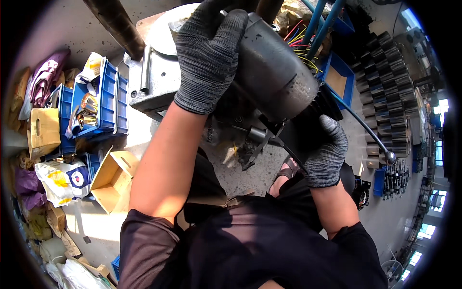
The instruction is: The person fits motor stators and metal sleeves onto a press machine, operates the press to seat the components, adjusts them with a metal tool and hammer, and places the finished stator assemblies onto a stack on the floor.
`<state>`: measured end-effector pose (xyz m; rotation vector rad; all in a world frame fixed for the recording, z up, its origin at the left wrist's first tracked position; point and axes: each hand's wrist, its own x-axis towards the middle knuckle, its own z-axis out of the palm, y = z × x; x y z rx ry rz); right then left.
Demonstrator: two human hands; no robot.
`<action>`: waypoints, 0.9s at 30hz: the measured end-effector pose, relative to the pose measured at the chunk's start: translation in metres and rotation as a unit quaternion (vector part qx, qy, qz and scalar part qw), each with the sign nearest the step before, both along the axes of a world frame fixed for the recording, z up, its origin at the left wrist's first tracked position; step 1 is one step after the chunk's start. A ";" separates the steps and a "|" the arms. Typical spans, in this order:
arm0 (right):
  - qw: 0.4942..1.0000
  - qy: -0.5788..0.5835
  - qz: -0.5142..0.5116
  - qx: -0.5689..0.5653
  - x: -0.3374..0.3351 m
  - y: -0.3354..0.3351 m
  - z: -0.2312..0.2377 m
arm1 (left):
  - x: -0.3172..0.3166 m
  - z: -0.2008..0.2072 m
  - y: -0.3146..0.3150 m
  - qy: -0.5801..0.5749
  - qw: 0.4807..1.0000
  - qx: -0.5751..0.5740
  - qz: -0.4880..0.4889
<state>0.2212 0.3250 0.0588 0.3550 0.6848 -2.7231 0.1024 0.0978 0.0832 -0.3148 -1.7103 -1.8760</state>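
So the left hand, in a grey striped knit glove [209, 62], is right up against the far left end of a big dark grey metal cylinder [274, 72]; its fingers run out of view at the far edge, so I can't tell if it's actually gripping. The cylinder lies to that hand's right, long axis slanting from far left to near right. The right hand, same kind of glove [327, 154], sits farther off, just past the near end, thumb up, fingers lost in black shadow, so no clue whether it's clenched.
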 end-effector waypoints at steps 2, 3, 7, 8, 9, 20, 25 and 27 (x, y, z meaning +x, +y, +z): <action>1.000 -0.015 -0.024 0.013 -0.002 -0.009 0.004 | -0.009 -0.001 -0.005 -0.018 0.999 -0.016 -0.041; 0.996 -0.028 -0.051 0.069 -0.003 -0.020 0.010 | -0.024 -0.003 -0.005 -0.007 0.989 -0.147 0.026; 0.968 -0.123 -0.086 0.199 -0.014 -0.035 0.012 | -0.048 -0.039 -0.008 -0.110 0.935 -0.322 0.096; 0.970 -0.133 -0.083 0.188 -0.016 -0.035 0.011 | -0.054 -0.046 -0.008 -0.116 0.929 -0.340 0.089; 0.970 -0.149 -0.078 0.176 -0.013 -0.034 0.011 | -0.051 -0.047 -0.006 -0.129 0.921 -0.359 0.081; 0.974 -0.142 -0.072 0.164 -0.029 -0.023 -0.018 | -0.085 -0.017 0.028 -0.304 0.764 -0.568 0.034; 0.984 -0.110 -0.052 0.128 -0.030 -0.024 -0.021 | -0.095 -0.020 0.027 -0.339 0.779 -0.526 0.041; 0.989 -0.103 -0.043 0.099 -0.031 -0.021 -0.025 | -0.096 -0.023 0.029 -0.321 0.778 -0.537 0.062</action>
